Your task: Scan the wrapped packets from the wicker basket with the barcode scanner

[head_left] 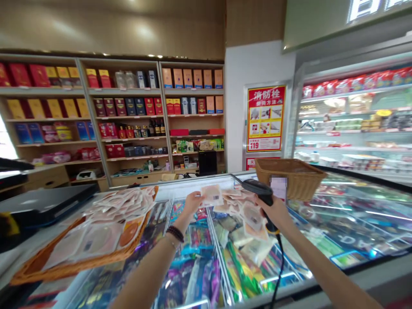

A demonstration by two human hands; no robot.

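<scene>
My left hand (192, 205) pinches a flat, pale packet (211, 194) by its edge, and a small barcode shows on the packet. Wrapped around the handle of a black barcode scanner (257, 189) is my right hand (276, 211); the scanner's head points left toward the packet, and its cable hangs down below. Between and under my hands, a loose heap of similar packets (252, 214) lies on the glass freezer top (289, 266). To the left, an orange wicker tray (72, 266) holds many more flat packets.
A brown wicker basket (289, 176) stands behind the scanner on the right. At the far left is a dark, flat device (51, 204). Frozen goods show through the glass. Shelves of boxed goods (128, 107) line the back wall, and a lit display fridge (354, 124) stands at right.
</scene>
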